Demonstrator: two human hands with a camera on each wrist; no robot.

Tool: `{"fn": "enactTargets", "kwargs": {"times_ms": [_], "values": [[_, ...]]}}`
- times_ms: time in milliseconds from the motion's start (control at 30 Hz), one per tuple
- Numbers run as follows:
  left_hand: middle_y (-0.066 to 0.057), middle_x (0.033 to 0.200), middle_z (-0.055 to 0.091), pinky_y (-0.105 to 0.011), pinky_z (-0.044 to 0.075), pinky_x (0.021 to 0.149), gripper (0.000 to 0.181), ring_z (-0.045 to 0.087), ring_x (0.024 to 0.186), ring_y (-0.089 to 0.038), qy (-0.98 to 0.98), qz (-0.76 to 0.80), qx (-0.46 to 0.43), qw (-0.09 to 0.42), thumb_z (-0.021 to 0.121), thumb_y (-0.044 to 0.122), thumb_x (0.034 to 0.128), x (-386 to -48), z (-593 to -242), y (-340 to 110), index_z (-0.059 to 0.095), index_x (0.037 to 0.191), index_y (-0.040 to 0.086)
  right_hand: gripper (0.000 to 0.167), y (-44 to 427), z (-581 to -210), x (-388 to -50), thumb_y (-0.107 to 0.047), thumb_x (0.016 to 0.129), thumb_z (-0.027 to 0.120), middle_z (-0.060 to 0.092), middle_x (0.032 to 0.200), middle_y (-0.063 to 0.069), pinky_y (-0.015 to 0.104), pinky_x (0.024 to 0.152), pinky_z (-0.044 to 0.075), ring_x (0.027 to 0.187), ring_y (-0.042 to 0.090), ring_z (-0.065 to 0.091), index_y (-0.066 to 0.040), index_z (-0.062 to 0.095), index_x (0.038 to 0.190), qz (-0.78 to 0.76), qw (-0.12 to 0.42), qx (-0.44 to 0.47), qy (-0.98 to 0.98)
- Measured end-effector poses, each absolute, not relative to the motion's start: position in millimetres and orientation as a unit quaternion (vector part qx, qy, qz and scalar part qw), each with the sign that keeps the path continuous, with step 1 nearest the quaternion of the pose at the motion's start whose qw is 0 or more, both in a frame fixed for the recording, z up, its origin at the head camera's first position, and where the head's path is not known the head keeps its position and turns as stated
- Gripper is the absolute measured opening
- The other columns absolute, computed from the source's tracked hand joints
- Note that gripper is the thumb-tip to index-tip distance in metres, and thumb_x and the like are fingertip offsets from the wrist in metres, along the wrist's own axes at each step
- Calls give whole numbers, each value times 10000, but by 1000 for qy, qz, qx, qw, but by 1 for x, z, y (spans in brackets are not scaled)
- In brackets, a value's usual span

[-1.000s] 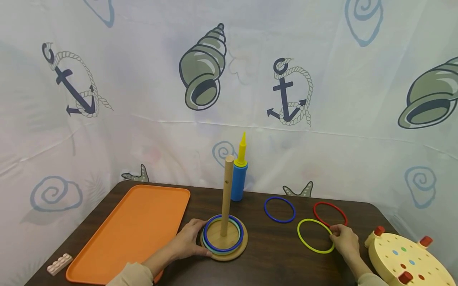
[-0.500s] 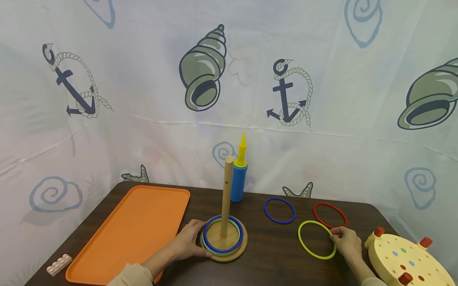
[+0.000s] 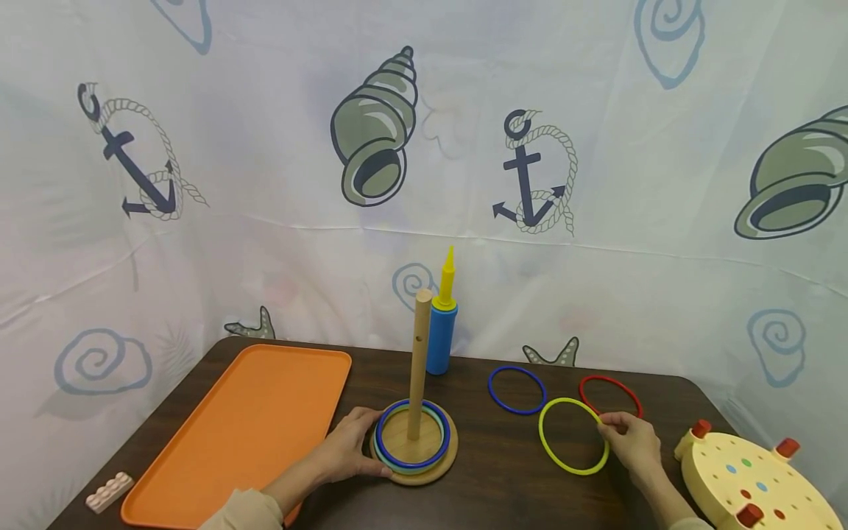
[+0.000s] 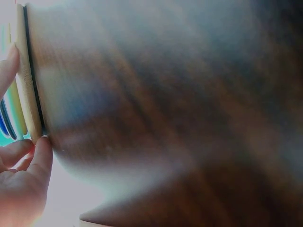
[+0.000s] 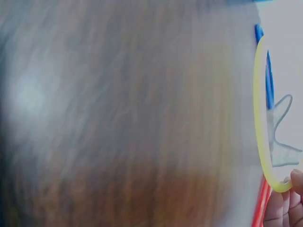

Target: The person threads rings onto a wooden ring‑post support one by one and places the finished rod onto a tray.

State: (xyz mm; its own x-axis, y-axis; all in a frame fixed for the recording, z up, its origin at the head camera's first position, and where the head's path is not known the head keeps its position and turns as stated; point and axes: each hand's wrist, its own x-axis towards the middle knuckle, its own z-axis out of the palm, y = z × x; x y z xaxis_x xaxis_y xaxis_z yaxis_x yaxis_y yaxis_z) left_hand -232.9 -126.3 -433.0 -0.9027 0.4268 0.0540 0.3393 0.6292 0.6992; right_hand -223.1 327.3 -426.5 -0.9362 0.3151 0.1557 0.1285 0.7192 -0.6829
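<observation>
My left hand grips the left edge of the round base of a wooden ring-toss stand; the left wrist view shows its fingers at the base's rim. A dark blue ring lies around the upright peg, on top of lighter rings on the base. Off to the right, my right hand pinches a yellow ring at its right side. In the right wrist view that ring appears raised off the table. A red ring and a blue ring lie just behind it.
A blue hand pump with a yellow tip stands behind the peg. An orange tray occupies the left, with a pale toy brick beside it. A cream round board with red pegs sits at the right edge.
The yellow ring and my right hand have shifted a little left and up, after a slight dip half a second ago. My left hand stays at the stand.
</observation>
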Motion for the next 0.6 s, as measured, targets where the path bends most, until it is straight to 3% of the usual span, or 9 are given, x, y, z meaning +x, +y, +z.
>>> {"fn": "enactTargets", "kwargs": {"times_ms": [367, 600], "values": [[-169, 1280, 458, -569, 378, 964, 907, 424, 1186, -372, 900, 375, 215, 56, 860, 391, 635, -232, -433, -126, 466, 1324, -48, 230, 296, -399, -226, -86, 863, 672, 678, 797, 51, 183, 570, 462, 630, 13, 547, 70, 660, 1031, 416, 138, -83, -895], [-172, 1282, 454, -569, 377, 966, 903, 420, 1190, -374, 899, 377, 213, 58, 860, 387, 638, -232, -433, -126, 465, 1325, -47, 222, 270, -379, -228, -52, 877, 647, 670, 849, 96, 180, 624, 513, 677, 1, 573, 82, 638, 1054, 460, 141, -38, -876]]}}
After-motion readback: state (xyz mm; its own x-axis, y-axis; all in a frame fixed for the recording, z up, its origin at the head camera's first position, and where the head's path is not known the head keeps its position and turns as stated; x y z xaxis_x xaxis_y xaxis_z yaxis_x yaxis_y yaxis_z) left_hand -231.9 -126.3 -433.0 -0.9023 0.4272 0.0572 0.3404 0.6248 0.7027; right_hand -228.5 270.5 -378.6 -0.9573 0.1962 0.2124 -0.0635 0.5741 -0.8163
